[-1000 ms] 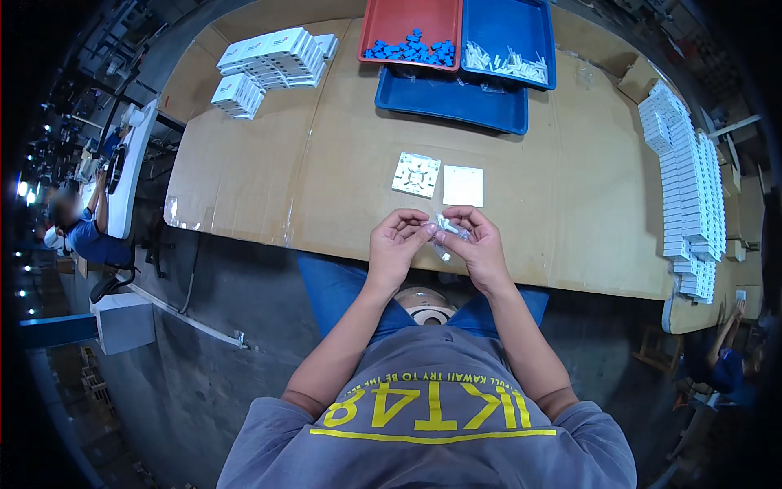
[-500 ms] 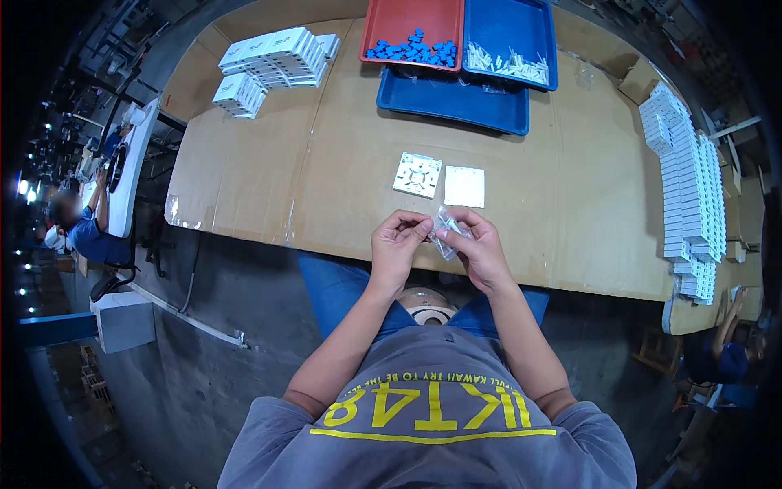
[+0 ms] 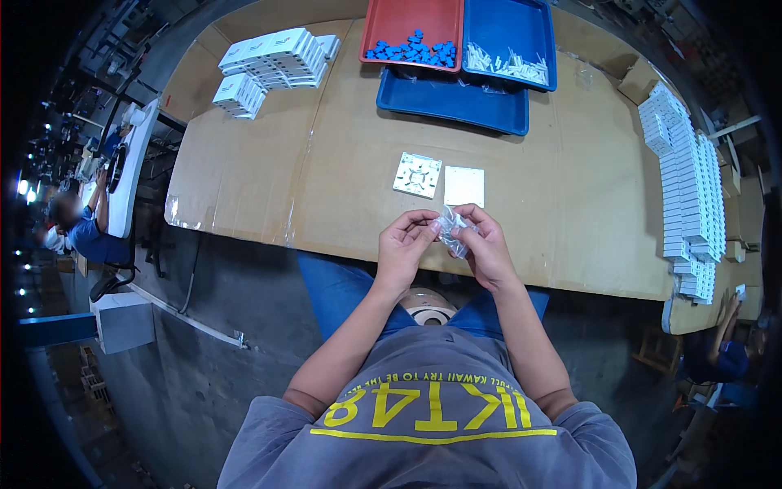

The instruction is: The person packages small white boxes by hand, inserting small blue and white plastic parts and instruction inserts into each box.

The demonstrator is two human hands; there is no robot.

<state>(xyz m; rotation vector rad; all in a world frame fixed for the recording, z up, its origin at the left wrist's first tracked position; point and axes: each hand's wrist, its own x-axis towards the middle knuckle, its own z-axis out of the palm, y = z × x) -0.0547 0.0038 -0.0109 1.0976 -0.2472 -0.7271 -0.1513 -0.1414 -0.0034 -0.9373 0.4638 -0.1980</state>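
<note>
A small clear plastic bag (image 3: 453, 231) is pinched between my two hands just above the table's front edge. My left hand (image 3: 407, 247) grips the bag's left side between thumb and forefinger. On its other side, my right hand (image 3: 487, 248) holds it with thumb and fingers; what lies inside is too small to tell. Just beyond the hands lie two square white plastic pieces. The left one is a tray-like plate (image 3: 418, 174) with moulded details facing up. Beside it is a plain flat white cover (image 3: 464, 186), close to my right fingertips.
A red tray (image 3: 411, 23) of blue clips and a blue tray (image 3: 509, 24) of white sticks sit over a lower blue tray (image 3: 452, 104). White boxes (image 3: 273, 59) are stacked far left; long white stacks (image 3: 692, 191) line the right edge. Other people work at both sides.
Both hands have shifted slightly right with the bag, and the left fingers have moved along it. The bag now looks more crumpled between them. The white pieces stay put.
</note>
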